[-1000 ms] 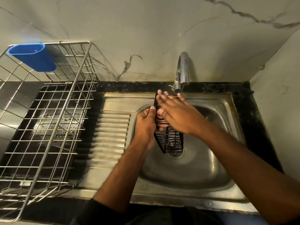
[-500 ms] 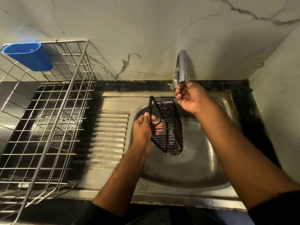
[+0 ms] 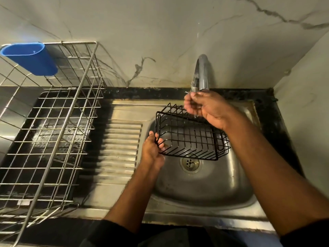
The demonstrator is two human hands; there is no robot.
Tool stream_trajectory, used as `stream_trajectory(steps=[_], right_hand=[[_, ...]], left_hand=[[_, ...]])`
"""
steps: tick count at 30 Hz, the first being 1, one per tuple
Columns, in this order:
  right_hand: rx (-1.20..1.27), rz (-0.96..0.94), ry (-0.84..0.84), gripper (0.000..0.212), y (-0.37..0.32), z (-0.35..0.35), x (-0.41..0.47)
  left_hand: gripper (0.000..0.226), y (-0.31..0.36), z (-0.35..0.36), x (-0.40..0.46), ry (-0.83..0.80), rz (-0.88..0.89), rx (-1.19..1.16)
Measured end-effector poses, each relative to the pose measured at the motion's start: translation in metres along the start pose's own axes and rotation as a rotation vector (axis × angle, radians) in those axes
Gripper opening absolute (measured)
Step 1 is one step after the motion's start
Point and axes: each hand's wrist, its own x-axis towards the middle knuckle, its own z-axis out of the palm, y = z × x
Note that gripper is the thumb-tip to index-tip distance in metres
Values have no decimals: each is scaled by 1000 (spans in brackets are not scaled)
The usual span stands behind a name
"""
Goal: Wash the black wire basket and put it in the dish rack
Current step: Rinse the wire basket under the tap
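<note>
The black wire basket (image 3: pixel 191 135) hangs over the bowl of the steel sink (image 3: pixel 204 184), just above the drain (image 3: pixel 190 163), with its long axis running left to right across the bowl and its open side turned up and a little toward the wall. The left hand (image 3: pixel 153 150) grips the basket's left end, fingers curled round the rim wire. The right hand (image 3: pixel 204 106) is up at the mouth of the tap (image 3: pixel 202 73), fingers curled at the small lever there (whether they actually pinch it I cannot tell), with water trickling below the palm. Half a second ago the basket stood on end, its long axis pointing down into the bowl; now it lies level and broadside. The right hand stays at the tap. The steel dish rack (image 3: pixel 53 131) stands to the left of the ribbed drainboard (image 3: pixel 121 152), a blue plastic cutlery holder (image 3: pixel 30 57) hooked on its far corner.
</note>
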Motion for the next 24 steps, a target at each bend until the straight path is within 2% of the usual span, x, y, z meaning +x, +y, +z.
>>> stream_trajectory(steps=[2, 4, 6, 8, 11, 13, 14, 15, 16, 18, 19, 21, 24], right_hand=[[-53, -72, 114, 20, 5, -3, -2], [-186, -87, 109, 20, 8, -3, -6], [-53, -112, 85, 20, 13, -1, -10], [138, -141, 166, 20, 13, 1, -13], [65, -167, 189, 25, 14, -8, -13], [-19, -225, 275, 24, 22, -7, -12], [-140, -282, 362, 23, 27, -4, -11], [-366, -358, 424, 27, 32, 2, -12], [-664, -430, 406, 36, 39, 10, -14], [-1161, -484, 223, 63, 58, 38, -22], [-1288, -485, 159, 70, 64, 53, -28], [-1425, -571, 104, 70, 71, 78, -40], [-1465, -687, 36, 63, 68, 73, -38]], left_hand=[[36, -1, -3, 0, 1, 2, -24], [32, -2, -8, 0, 6, 12, -42], [35, -1, -9, 0, -4, -9, -52], [44, 1, -9, 1, -16, -44, -86], [49, 4, -11, 0, -39, -57, -105], [49, 4, -12, -2, -62, -68, -132], [51, 3, -12, -2, -73, -72, -148], [53, 1, -12, -1, -84, -77, -161], [56, -1, -11, 0, -103, -82, -173], [58, -5, -8, 4, -140, -89, -175], [54, -8, -7, 7, -156, -94, -186], [41, -15, -7, 11, -196, -77, -200], [40, -12, -10, 9, -197, -57, -224]])
